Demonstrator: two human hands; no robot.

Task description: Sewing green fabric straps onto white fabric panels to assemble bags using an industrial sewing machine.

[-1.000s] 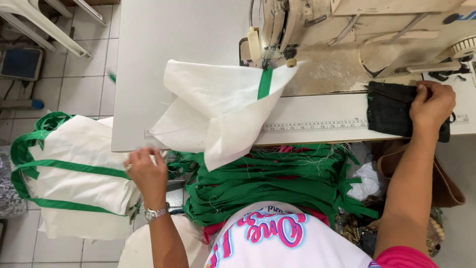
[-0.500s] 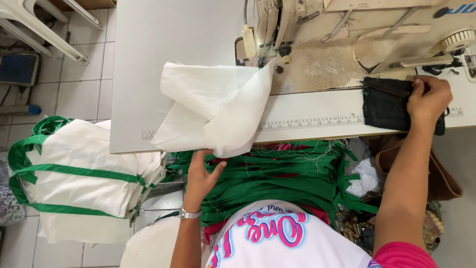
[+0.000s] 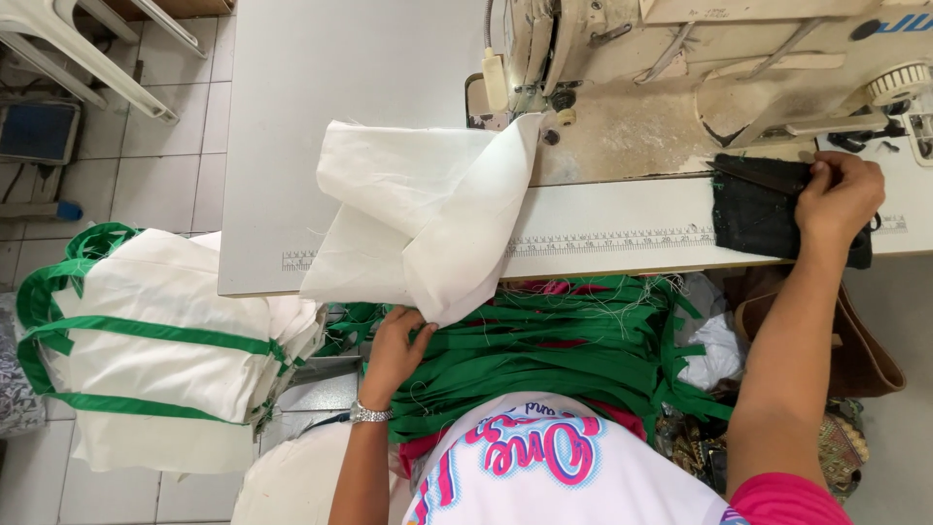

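A folded white fabric bag piece (image 3: 418, 219) lies on the sewing table (image 3: 330, 107), its edge under the needle of the cream sewing machine (image 3: 680, 68). My left hand (image 3: 397, 342) reaches up from my lap and touches the fabric's hanging lower corner, fingers apart. A heap of green straps (image 3: 564, 340) covers my lap beside that hand. My right hand (image 3: 838, 199) rests at the table's right end, fingers curled over a dark cloth pad (image 3: 758, 204).
A stack of white bags with green straps (image 3: 155, 340) sits at lower left beside the table. White plastic chair legs (image 3: 87, 49) stand on the tiled floor at upper left. A brown bag (image 3: 860, 340) hangs at right under the table.
My left hand left the stack of bags at left, swung right over the green straps, and now touches the white fabric's lower corner. My right hand stayed on the dark pad.
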